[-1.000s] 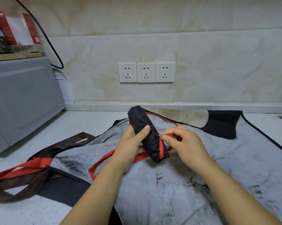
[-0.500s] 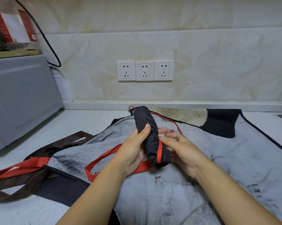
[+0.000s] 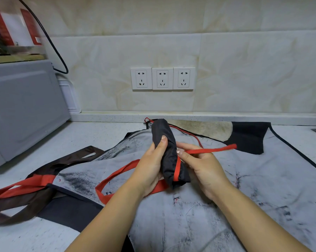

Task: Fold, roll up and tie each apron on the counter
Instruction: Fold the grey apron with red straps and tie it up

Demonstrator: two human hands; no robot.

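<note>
A person's left hand (image 3: 149,170) grips a rolled black apron (image 3: 162,131) held almost upright over the kitchen counter (image 3: 99,135), fingers curled behind the roll and the thumb pressed flat on its front. The right hand (image 3: 206,166), just beside the roll, pinches a red strap (image 3: 211,150) between thumb and forefinger, the other fingers curled under; the strap's free end points out to the right. One turn of the same strap crosses the lower part of the roll, and a slack red loop trails left from beneath the left hand. Under both hands a grey printed apron (image 3: 262,188) lies spread flat across the counter, its dark bib toward the wall. Brown straps (image 3: 66,161) and more red ones lie in a tangle at the left edge. A grey microwave (image 3: 22,110) stands at far left; three white sockets (image 3: 162,78) sit side by side on the tiled wall behind.
</note>
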